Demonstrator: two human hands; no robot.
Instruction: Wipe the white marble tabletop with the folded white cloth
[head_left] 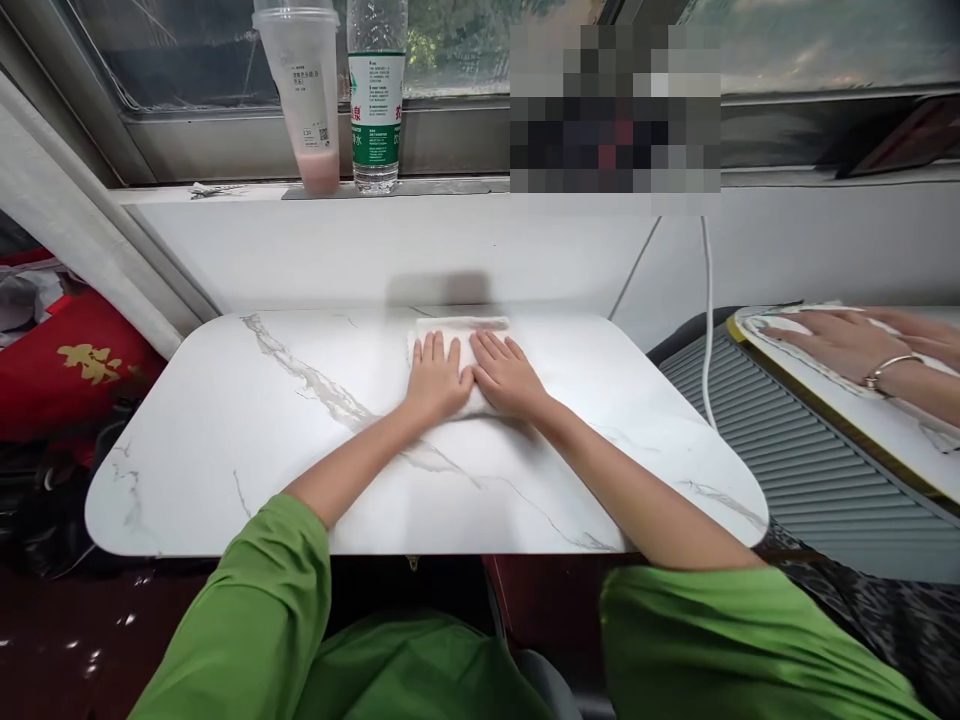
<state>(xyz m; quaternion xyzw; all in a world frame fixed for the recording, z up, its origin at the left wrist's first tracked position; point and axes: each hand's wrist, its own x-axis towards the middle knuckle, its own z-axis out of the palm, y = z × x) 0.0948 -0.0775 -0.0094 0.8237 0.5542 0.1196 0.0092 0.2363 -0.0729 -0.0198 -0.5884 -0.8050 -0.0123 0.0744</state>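
- Left hand (436, 378), centre of the frame: flat and open, fingers spread a little, palm pressed down on a folded white towel (459, 340). Nothing gripped.
- Right hand (507, 376), just beside the left: also flat and open, palm down on the same towel; the two hands meet at the thumb side.
- Towel lies at the far middle of a white marble-patterned table (247, 430), close to the table's back edge by the wall. Only its far strip and left edge show (the rest sits under the hands).
- Both forearms bare, running from the lower frame up to the towel; green sleeves (262, 620) at the bottom edge.
- Window ledge, upper left of the frame: a clear plastic cup (306, 95) with a pink drink low in it, and just to its right a water bottle (376, 100) with a green and white label. They stand near each other, nearly touching.
- White cable (706, 320) hangs down the wall, right of centre.
- Right edge of the frame: another person's hand (840, 345), wearing a bracelet (889, 368), laid flat on a second table with a gold rim (what is under that hand I cannot tell).
- Far left: red cloth with gold marks (82, 365), below the level of the tabletop.
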